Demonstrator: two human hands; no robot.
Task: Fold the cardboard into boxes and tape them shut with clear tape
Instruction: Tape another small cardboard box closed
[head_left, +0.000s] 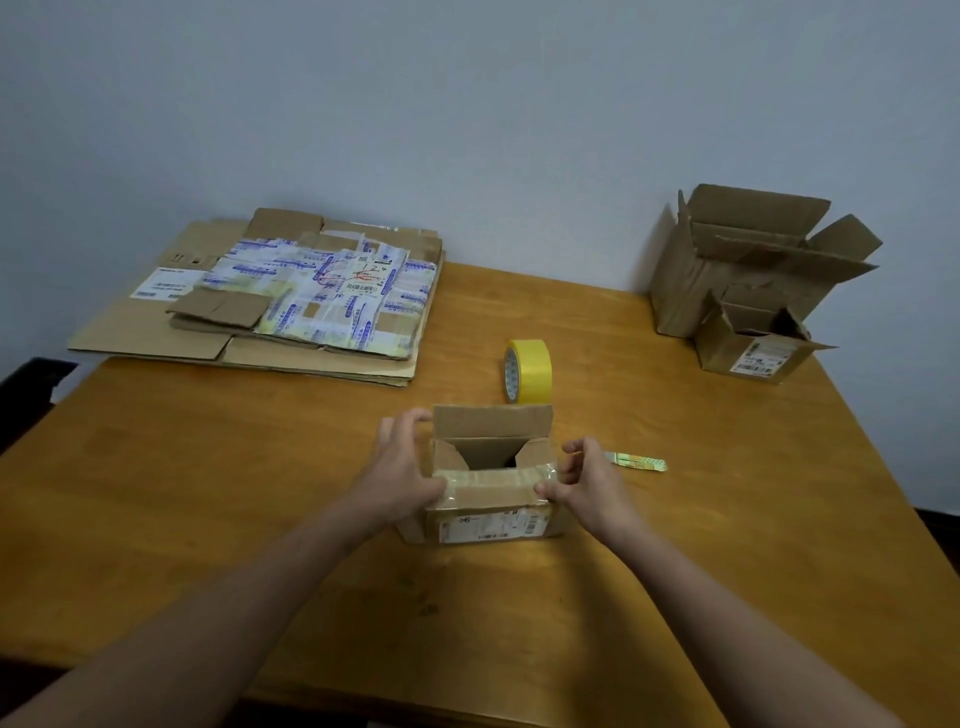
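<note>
Wooden table (675, 519) against a pale wall carries a small cardboard box (491, 499), its top flaps open; the left hand (400, 467) grips the box's left side, the right hand (582, 480) pinches its right front corner; a yellow tape roll (527, 371) stands on edge just behind the box; flattened cardboard (270, 296) lies well behind-left of it; a large open box (727, 260) and a smaller open box (748, 348) sit well behind-right; a torn label strip (636, 461) lies just right.

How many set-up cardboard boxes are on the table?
3. A small box at front centre; a large open box at the far right; a labelled box just before it. Others may hide behind.
</note>
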